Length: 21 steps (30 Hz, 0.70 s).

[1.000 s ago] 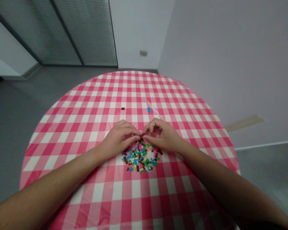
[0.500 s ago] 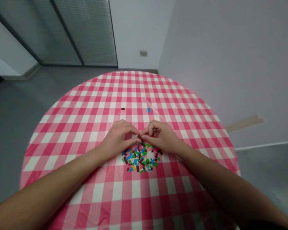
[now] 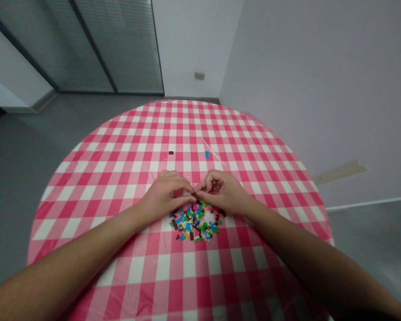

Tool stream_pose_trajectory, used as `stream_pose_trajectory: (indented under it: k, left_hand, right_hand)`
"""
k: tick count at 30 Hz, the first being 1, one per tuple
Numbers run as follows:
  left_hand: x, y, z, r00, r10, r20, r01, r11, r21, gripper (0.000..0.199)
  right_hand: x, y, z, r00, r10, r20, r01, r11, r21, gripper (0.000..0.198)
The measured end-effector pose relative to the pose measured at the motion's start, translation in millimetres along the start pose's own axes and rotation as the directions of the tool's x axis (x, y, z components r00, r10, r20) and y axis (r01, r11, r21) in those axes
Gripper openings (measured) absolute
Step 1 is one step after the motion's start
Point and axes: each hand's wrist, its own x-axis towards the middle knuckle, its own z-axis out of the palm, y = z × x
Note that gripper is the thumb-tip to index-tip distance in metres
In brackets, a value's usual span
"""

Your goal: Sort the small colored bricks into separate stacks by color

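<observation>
My left hand (image 3: pixel 165 192) and my right hand (image 3: pixel 223 191) meet fingertip to fingertip above the far side of a pile of small building bricks (image 3: pixel 190 223). Between the pinched thumbs and forefingers is a small dark brown brick (image 3: pixel 194 195), mostly covered by the fingers. Both hands grip it. The pile mixes blue, green, brown, white, red and yellow pieces, and its far edge is partly hidden under my hands.
Beyond my hands, a brown brick (image 3: pixel 171 153) lies at the left and a blue brick (image 3: pixel 207 154) at the right. The round table wears a red-and-white checked cloth (image 3: pixel 147 276). A wall (image 3: pixel 321 89) rises close by on the right.
My fingers have shifted slightly around the brown brick, which shows less now. Both hands otherwise stay in place over the pile.
</observation>
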Motion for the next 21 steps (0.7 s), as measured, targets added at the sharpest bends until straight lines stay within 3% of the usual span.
stream_pose_trajectory:
  k: [9, 13, 15, 18, 21]
  left_hand:
    - [5, 7, -6, 0.997, -0.045, 0.060, 0.049, 0.996, -0.072, 0.019]
    - [7, -3, -16, 0.991, -0.129, -0.022, 0.127, 0.988, -0.088, 0.018]
    - [8, -16, -22, 0.968, -0.218, -0.127, 0.213, 0.976, -0.047, 0.016]
    - [11, -40, -28, 0.884, -0.363, -0.296, 0.391, 0.919, 0.041, 0.012]
    - [14, -56, -30, 0.827, -0.453, -0.334, 0.507, 0.857, 0.093, 0.012]
  right_hand:
    - [-2, -1, 2, 0.999, -0.043, -0.029, 0.040, 0.995, -0.093, 0.028]
    - [-1, 1, 1, 0.982, -0.120, -0.142, 0.094, 0.979, -0.181, 0.026]
    - [0, 3, -1, 0.972, -0.136, -0.190, 0.101, 0.977, -0.186, 0.027]
    - [2, 6, -3, 0.960, -0.150, -0.236, 0.109, 0.978, -0.178, 0.027]
    - [3, 8, -5, 0.958, -0.148, -0.244, 0.106, 0.979, -0.176, 0.026]
